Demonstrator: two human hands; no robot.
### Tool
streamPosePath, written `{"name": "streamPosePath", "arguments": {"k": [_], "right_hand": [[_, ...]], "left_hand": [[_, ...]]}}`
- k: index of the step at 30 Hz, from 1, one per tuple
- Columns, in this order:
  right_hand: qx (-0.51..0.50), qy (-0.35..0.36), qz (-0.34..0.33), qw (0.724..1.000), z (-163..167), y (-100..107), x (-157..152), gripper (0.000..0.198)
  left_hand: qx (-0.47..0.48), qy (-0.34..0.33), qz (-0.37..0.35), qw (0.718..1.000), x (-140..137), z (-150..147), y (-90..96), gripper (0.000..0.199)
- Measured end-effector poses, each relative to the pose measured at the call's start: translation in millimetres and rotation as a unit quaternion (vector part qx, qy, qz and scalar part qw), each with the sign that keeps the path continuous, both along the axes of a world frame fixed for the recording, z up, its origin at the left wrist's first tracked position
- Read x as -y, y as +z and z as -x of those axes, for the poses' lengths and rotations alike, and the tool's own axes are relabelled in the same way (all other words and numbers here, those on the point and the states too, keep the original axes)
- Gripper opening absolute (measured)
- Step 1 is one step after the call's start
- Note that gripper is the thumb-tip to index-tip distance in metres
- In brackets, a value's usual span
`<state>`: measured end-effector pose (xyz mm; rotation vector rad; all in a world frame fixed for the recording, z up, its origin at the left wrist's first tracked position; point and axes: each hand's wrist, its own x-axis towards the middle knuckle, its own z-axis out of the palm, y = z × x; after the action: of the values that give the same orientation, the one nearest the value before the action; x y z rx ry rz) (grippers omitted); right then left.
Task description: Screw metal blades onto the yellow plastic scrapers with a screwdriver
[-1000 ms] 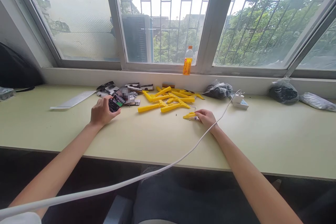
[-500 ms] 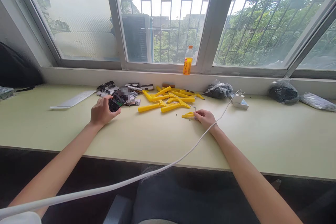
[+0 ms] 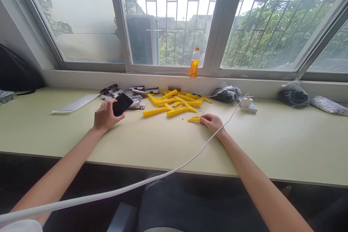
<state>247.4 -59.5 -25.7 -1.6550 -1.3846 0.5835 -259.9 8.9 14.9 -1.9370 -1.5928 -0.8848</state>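
My left hand [image 3: 104, 115] grips a smartphone [image 3: 122, 104] by its lower edge, holding it tilted above the table with its dark screen toward me. To the right, the fingers of my right hand [image 3: 213, 123] are pinched at the right end of a small yellow plastic piece [image 3: 193, 119] close to the tabletop. Tiny metal bits [image 3: 196, 124] that look like screws lie near it. Just beyond, a thin bent metal piece [image 3: 202, 112] shows. Several yellow plastic handle-like parts [image 3: 181, 109] are heaped between the hands.
Small dark packets [image 3: 111, 90] lie behind the phone, a white strip [image 3: 76, 103] to their left. A white cable [image 3: 174, 172] crosses before me, up to a charger [image 3: 247, 102]. Bagged black items [image 3: 227, 92] are at the back. A drink bottle [image 3: 194, 63] stands on the sill.
The phone's screen has turned from a lit picture to plain dark. My right hand and the small yellow piece have shifted very slightly left; my left hand is still.
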Motion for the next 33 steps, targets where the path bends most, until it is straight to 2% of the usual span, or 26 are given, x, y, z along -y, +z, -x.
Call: {"name": "streamPosePath", "arguments": {"k": [33], "right_hand": [[0.011, 0.005, 0.001, 1.000, 0.6, 1.6, 0.9, 0.022]], "left_hand": [[-0.043, 0.031, -0.028, 0.998, 6.1, -4.6, 4.7, 0.067]]}}
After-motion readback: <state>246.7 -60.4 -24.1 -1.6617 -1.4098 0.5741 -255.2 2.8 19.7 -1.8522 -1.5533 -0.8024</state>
